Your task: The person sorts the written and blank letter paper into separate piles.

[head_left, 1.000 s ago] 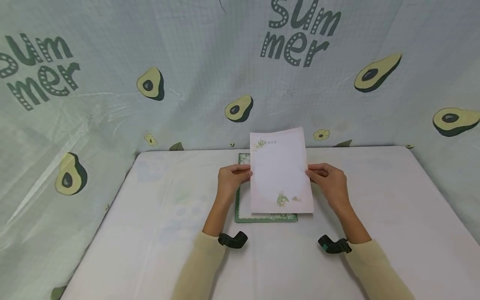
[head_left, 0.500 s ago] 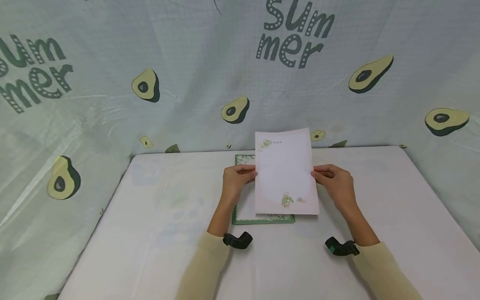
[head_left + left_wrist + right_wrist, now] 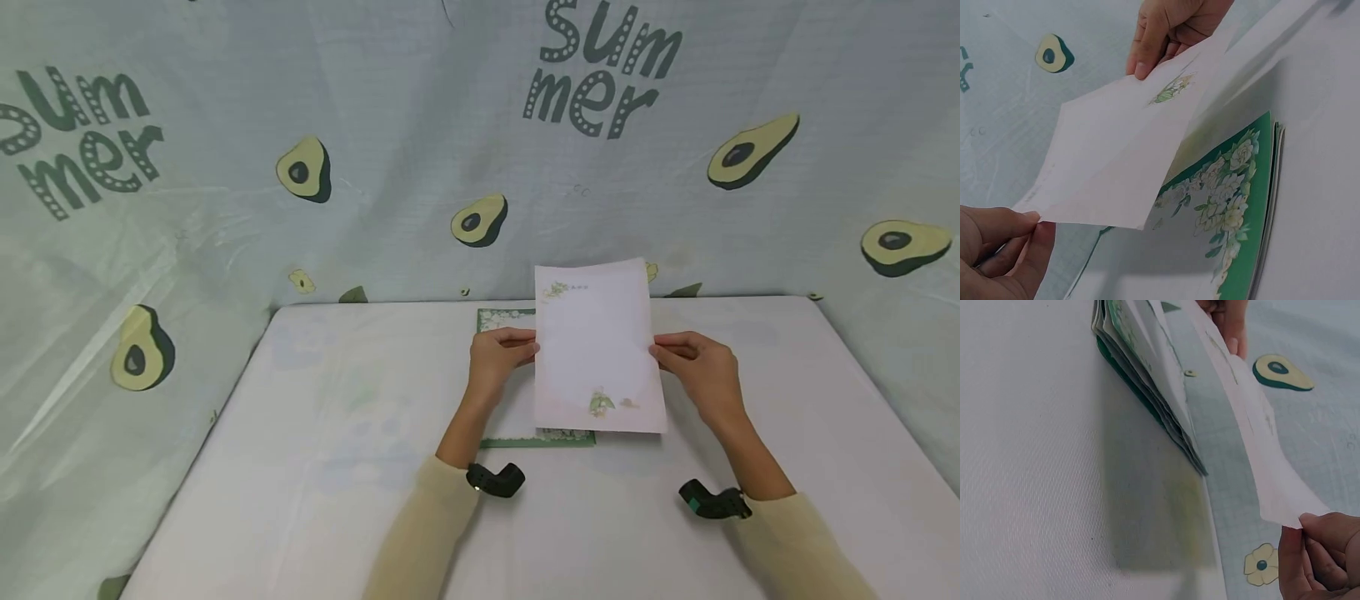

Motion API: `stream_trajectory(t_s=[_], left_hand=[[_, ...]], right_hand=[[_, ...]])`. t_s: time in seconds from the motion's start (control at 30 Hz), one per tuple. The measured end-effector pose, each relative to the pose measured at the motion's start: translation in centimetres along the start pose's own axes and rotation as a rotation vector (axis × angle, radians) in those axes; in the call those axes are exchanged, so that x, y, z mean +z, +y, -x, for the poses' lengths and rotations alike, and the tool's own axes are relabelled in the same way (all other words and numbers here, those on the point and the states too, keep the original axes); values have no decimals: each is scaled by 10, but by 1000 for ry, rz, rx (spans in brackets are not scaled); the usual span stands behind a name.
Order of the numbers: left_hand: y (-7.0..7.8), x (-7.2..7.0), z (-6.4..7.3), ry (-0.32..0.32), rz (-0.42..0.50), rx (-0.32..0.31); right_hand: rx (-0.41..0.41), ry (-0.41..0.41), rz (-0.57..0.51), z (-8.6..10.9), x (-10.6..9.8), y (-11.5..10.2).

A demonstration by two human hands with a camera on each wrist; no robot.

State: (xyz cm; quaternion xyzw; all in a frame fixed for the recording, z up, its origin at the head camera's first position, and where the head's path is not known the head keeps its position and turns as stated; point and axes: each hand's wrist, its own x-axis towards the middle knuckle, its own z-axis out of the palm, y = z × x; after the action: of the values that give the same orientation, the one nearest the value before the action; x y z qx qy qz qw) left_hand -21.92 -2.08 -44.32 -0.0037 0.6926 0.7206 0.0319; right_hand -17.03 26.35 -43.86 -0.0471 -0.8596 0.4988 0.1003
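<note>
A pale pink sheet of paper [image 3: 596, 350] with small leaf prints is held up between both hands. My left hand [image 3: 501, 360] pinches its left edge between thumb and fingers. On the opposite edge, my right hand [image 3: 703, 371] pinches it the same way. Beneath the sheet lies a stack of paper [image 3: 510, 412] with a green, flower-patterned border, partly covered by the sheet in the head view. The left wrist view shows the stack's white-flower border [image 3: 1225, 200] below the raised sheet. In the right wrist view the sheet [image 3: 1250, 425] bows, apart from the stack's layered edge [image 3: 1154, 406].
The stack rests on a white-covered table [image 3: 360, 500]. Behind the table's back edge hangs a pale curtain [image 3: 390, 125] printed with avocados and lettering. Each wrist wears a black camera band, such as the left one [image 3: 497, 481].
Both hands have carried the sheet to the right, so more of the green-bordered stack's left part shows. The stack stays in place and both pinches hold.
</note>
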Motion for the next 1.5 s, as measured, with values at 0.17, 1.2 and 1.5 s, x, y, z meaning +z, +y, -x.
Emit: stream_trajectory(t_s=[0.17, 1.2, 1.5], left_hand=[[-1, 10, -2, -1, 10, 13], [-12, 50, -2, -11, 107, -55], [-19, 64, -3, -47, 112, -67]], right_hand=[[2, 30, -18, -1, -7, 1], [37, 14, 63, -2, -42, 19], [61, 6, 73, -1, -55, 33]])
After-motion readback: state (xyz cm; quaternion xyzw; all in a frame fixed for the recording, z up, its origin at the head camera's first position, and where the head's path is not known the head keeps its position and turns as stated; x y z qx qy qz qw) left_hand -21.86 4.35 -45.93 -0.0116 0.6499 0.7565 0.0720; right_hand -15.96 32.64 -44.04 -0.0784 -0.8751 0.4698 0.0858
